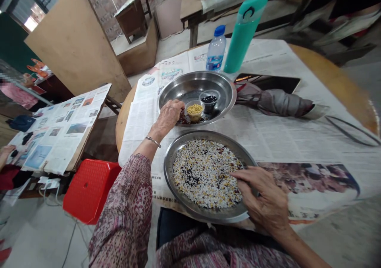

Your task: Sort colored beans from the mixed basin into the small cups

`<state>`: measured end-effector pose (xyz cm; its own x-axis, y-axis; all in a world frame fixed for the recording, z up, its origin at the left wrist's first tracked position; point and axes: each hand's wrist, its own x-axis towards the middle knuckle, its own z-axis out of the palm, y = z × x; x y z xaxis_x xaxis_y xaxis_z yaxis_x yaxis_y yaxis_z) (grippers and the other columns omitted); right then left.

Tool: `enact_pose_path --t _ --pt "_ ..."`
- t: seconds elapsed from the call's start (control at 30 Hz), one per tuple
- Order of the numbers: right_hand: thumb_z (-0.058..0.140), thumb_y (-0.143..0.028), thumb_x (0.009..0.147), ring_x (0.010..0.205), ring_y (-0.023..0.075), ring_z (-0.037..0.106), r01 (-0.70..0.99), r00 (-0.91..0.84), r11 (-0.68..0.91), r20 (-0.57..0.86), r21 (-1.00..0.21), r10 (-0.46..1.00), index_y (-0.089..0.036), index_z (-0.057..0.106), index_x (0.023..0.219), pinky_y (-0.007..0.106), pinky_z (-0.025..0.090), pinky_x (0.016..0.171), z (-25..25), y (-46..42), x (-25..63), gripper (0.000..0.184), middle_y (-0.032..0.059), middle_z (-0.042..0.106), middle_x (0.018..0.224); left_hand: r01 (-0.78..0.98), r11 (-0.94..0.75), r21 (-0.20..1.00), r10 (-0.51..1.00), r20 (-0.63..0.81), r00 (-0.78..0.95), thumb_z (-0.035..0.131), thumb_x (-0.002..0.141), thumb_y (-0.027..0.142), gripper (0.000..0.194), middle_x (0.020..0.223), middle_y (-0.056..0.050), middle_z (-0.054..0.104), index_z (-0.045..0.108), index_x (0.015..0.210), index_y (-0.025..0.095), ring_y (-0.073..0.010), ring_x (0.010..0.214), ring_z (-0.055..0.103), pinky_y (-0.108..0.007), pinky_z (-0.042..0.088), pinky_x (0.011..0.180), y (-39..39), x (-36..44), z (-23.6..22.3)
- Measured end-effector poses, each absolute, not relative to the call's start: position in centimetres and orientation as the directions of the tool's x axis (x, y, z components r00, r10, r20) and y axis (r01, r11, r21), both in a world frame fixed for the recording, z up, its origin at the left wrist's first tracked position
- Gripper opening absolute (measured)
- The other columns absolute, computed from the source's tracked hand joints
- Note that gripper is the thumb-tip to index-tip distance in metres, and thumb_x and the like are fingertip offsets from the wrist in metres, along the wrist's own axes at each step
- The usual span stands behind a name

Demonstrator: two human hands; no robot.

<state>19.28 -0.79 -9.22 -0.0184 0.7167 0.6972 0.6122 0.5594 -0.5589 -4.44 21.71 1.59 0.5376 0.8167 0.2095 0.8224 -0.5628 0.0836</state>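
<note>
A steel tray (168, 177) close to my body holds mixed grains (208, 173) in white, yellow, black and dark red. My right hand (263, 198) reaches over its right rim, thumb and forefinger pinched at the grains; anything between them is too small to see. Farther back, my left hand (169, 117) dips over the left rim of a steel basin (166, 95), fingers bent down and closed, their tips partly hidden by dark red pieces. Beside those fingers stands a clear cup of yellow grains (195, 111). Behind it is a cup of black grains (209, 100).
Newspaper (139, 141) covers the round table. Beyond the basin stand a water bottle (216, 50) and a green flask (245, 34). A folded grey umbrella (274, 101) lies right. A red stool (89, 190) is left, near another newspaper-covered table (71, 121) with a person's hand (7, 150).
</note>
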Motion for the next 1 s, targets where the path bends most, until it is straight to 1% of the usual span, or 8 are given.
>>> enact_pose_path --t 0.13,0.3,0.47,0.6,0.83,0.93,1.0 --pt "0.059 -0.008 0.088 0.081 0.0187 0.067 0.607 -0.022 0.573 0.710 -0.550 0.704 -0.023 0.067 0.097 0.041 0.051 0.093 -9.1 -0.7 19.3 0.019 0.0019 0.072 0.086 0.832 -0.552 0.055 0.821 0.210 0.530 0.038 0.099 0.011 0.030 0.101 -0.008 0.069 0.067 0.098 0.018 -0.0200 0.100 0.061 -0.037 0.051 0.097 21.8 -4.5 1.5" --pt "0.059 -0.008 0.088 0.082 0.0189 0.067 0.609 -0.023 0.573 0.710 -0.548 0.704 -0.023 0.067 0.097 0.041 0.051 0.093 -9.2 -0.7 19.3 0.019 0.0019 0.072 0.086 0.854 -0.517 0.059 0.836 0.246 0.490 0.040 0.098 0.011 0.028 0.100 -0.008 0.068 0.066 0.097 0.018 -0.0205 0.100 0.061 -0.037 0.051 0.096 21.9 -4.6 1.4" --pt "0.059 -0.008 0.088 0.081 0.0186 0.067 0.613 -0.023 0.571 0.709 -0.546 0.704 -0.022 0.067 0.096 0.040 0.050 0.094 -9.1 -0.7 19.2 0.018 0.0025 0.072 0.086 0.868 -0.483 0.119 0.847 0.316 0.428 0.039 0.097 0.009 0.030 0.097 -0.005 0.067 0.067 0.097 0.020 -0.0175 0.095 0.062 -0.035 0.052 0.093 22.3 -4.8 1.1" --pt "0.059 -0.008 0.087 0.081 0.0184 0.068 0.616 -0.009 0.563 0.709 -0.552 0.705 -0.023 0.068 0.095 0.039 0.051 0.094 -9.0 -0.7 19.1 0.019 0.0017 0.073 0.085 0.880 -0.452 0.147 0.870 0.292 0.398 0.039 0.095 0.006 0.032 0.094 -0.006 0.069 0.069 0.094 0.018 -0.0171 0.094 0.063 -0.033 0.051 0.091 22.4 -4.7 0.8" --pt "0.060 -0.012 0.085 0.081 0.0198 0.070 0.595 0.032 0.526 0.672 -0.607 0.740 -0.027 0.071 0.094 0.044 0.053 0.094 -9.4 -0.8 19.1 0.020 0.0006 0.074 0.086 0.887 -0.428 0.175 0.881 0.299 0.367 0.041 0.094 0.006 0.032 0.101 -0.006 0.071 0.069 0.095 0.020 -0.0189 0.102 0.061 -0.037 0.048 0.098 22.1 -4.4 1.3" --pt "0.060 -0.012 0.085 0.080 0.0196 0.070 0.591 0.038 0.521 0.667 -0.616 0.744 -0.026 0.070 0.093 0.044 0.053 0.093 -9.5 -0.8 19.1 0.019 0.0006 0.074 0.085 0.884 -0.421 0.206 0.879 0.335 0.340 0.041 0.096 0.006 0.029 0.103 -0.007 0.070 0.066 0.097 0.020 -0.0173 0.102 0.061 -0.035 0.048 0.099 20.5 -4.2 2.1" --pt "0.060 -0.011 0.085 0.079 0.0191 0.069 0.583 0.033 0.532 0.673 -0.614 0.739 -0.026 0.070 0.093 0.044 0.053 0.093 -9.5 -0.8 19.1 0.020 0.0005 0.074 0.085 0.862 -0.448 0.238 0.865 0.361 0.350 0.041 0.099 0.010 0.025 0.104 -0.007 0.069 0.064 0.100 0.020 -0.0167 0.101 0.061 -0.036 0.050 0.097 18.2 -4.1 2.3"
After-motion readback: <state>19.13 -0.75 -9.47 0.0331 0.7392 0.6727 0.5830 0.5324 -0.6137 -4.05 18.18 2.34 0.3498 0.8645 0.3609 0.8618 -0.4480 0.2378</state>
